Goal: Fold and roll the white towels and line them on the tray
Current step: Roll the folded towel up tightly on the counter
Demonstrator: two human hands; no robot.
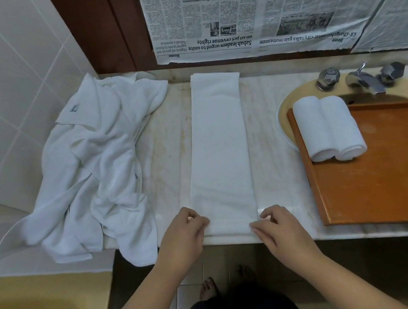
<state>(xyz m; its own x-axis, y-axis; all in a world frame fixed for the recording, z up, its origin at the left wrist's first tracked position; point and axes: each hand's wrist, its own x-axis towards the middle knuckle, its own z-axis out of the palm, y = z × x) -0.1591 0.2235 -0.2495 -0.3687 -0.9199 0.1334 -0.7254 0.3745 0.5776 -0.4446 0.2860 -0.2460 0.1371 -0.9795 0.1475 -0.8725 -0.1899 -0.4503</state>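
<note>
a long white towel strip [219, 152] is lying flat on the marble counter [267, 129], folded narrow, running from the near edge back toward the wall. both hands are sitting at its near end. the left hand [182, 233] is at the strip's left corner, fingers curled with the tips touching the cloth edge; cannot tell if it is really pinching it. the right hand [278, 230] is at the right corner, fingers bent and loosely spread, thumb and fingertips touching the towel edge; grip unclear too.

two rolled towels [329, 127] are lying side by side, touching, on the far-left corner of the wooden tray [390, 180]. the tray is sitting partly over the sink basin [283, 114], just below the chrome faucet [364, 79].

a heap of unfolded white towels [95, 169] is lying crumpled left of the strip, draping over the counter's front edge. newspaper sheets [255, 8] are covering the wall behind the counter. bare feet [208, 288] are showing on the tiled floor below.
</note>
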